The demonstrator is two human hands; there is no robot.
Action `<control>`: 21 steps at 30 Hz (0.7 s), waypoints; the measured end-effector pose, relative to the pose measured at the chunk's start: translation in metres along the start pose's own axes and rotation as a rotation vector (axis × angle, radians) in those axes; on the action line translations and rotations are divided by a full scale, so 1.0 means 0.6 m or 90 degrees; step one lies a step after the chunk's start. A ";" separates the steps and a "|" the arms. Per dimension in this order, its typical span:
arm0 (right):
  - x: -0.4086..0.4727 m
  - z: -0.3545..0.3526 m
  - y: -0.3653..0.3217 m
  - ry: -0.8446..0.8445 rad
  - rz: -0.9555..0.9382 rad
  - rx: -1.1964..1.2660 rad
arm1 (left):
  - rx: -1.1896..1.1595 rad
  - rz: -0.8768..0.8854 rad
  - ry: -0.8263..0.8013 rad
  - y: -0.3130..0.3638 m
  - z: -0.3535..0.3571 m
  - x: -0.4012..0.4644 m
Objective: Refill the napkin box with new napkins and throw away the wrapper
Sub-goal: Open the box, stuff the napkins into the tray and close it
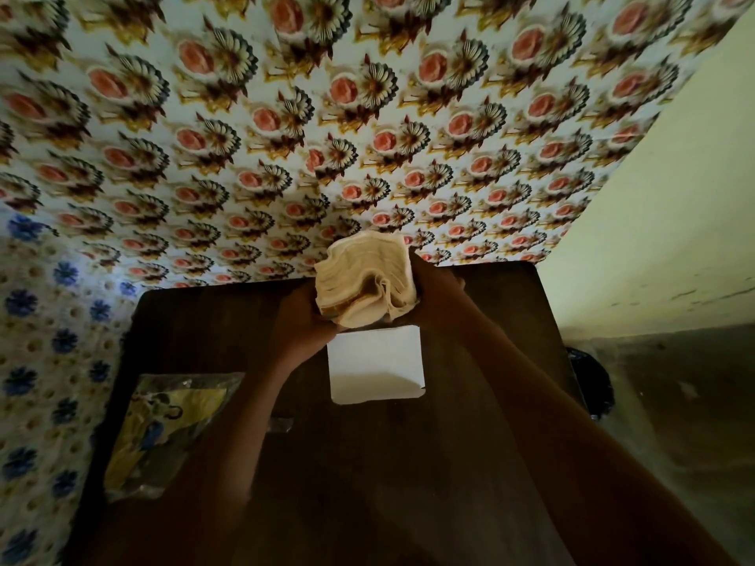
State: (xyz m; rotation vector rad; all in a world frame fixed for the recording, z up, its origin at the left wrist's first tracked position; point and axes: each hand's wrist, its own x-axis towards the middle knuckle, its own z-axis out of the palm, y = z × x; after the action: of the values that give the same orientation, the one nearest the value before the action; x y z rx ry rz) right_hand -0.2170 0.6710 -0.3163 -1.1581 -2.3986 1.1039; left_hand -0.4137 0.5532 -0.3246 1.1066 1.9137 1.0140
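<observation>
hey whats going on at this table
A person holds a thick stack of napkins between the left hand and right hand, just above a white napkin box on the dark table. The empty wrapper lies on the table's left side, not yet thrown away.

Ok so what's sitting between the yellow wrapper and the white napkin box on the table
In the head view, only the left forearm crosses over that stretch; beneath it is bare dark table between the wrapper and the napkin box.
</observation>
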 end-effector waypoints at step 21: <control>0.000 -0.003 -0.006 -0.022 0.018 -0.257 | 0.395 0.044 -0.026 0.010 0.005 0.013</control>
State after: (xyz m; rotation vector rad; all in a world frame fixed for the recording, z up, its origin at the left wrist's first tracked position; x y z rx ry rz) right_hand -0.2185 0.6704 -0.3124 -1.3004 -2.7209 0.6660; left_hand -0.4119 0.5628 -0.3219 1.5219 2.2335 0.4179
